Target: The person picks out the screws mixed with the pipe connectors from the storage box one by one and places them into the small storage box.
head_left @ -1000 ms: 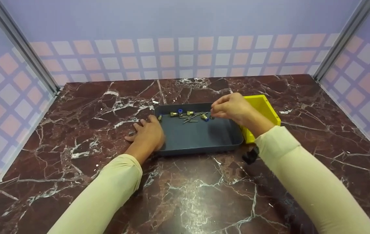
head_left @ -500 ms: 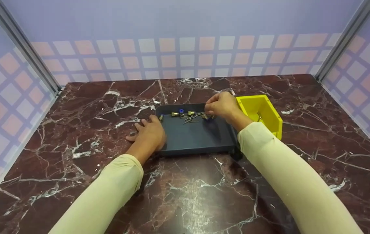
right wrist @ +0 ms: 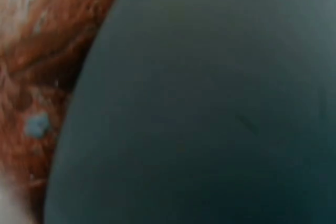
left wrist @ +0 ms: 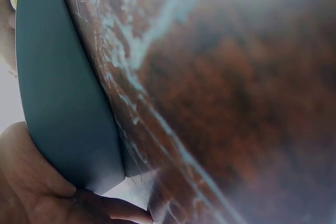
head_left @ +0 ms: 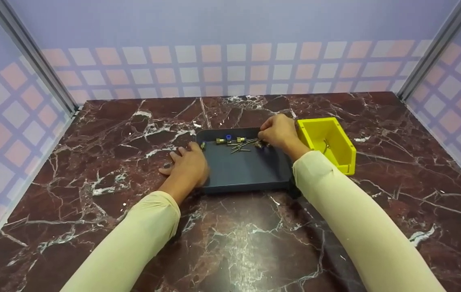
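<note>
My left hand (head_left: 187, 166) lies with fingers spread against the left end of a dark grey tray (head_left: 246, 170). In the left wrist view, the palm side of that hand (left wrist: 31, 187) touches the tray's corner (left wrist: 63, 93). My right hand (head_left: 281, 132) reaches down over the tray's back right, its bent fingertips pinching a small brass fitting (head_left: 259, 144); the fingers partly hide it. Several thin metal pins (head_left: 240, 147) lie just left of it, near more brass fittings (head_left: 221, 141), one with a blue ring (head_left: 228, 138). The tray's grey wall (right wrist: 184, 103) fills most of the right wrist view.
Right of the tray stands a yellow bin (head_left: 346, 156) with a small slender metal part (head_left: 326, 147) inside. Another brass fitting (head_left: 203, 145) sits by the tray's left wall, close to my left fingers. The marbled tabletop (head_left: 230, 235) surrounds everything, with patterned walls (head_left: 230, 65) behind.
My right hand has moved left and down from beside the yellow bin to the fittings, and its fingertips have closed on one. The bin's inside has come into view. The left hand stays put.
</note>
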Motion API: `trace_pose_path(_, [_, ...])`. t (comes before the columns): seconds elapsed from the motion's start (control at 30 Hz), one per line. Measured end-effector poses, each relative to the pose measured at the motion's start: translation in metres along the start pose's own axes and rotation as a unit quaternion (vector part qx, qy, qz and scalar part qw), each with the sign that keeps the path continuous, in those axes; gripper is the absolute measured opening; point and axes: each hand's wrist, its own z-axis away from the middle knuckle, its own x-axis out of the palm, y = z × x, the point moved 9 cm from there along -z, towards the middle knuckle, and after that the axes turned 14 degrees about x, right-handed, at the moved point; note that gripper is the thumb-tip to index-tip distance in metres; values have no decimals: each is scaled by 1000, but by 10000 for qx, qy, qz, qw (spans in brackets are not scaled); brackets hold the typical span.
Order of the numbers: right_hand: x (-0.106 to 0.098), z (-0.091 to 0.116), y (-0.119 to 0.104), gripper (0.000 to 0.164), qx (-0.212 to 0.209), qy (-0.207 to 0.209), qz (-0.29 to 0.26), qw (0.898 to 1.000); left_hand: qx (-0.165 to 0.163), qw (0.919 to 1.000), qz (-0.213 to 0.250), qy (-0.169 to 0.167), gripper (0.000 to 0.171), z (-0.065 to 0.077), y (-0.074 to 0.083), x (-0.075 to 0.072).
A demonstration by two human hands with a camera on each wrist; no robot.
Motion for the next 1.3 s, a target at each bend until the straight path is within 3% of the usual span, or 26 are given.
trace_pose_path(0.3, [5, -1, -5, 23, -192, -58, 414, 9989, -49, 10000, 32, -39, 86, -2, -1, 1])
trace_pose_path(0.53, [12, 2, -8, 22, -214, -255, 329, 9989, -125, 9997, -39, -183, 98, -3, -3, 3])
trace_pose_path(0.83, [18, 6, -16, 21, -287, -136, 347, 9989, -111, 9998, -1, -142, 96, -2, -1, 2])
trace_pose_path(1.1, [28, 9, -16, 24, -154, -322, 267, 9990, -127, 9999, 91, -3, 94, 0, -1, 0])
trace_pose_path(1.3, [32, 13, -17, 16, -241, -464, 331, 9981, -85, 9999, 15, -118, 96, -1, -1, 1])
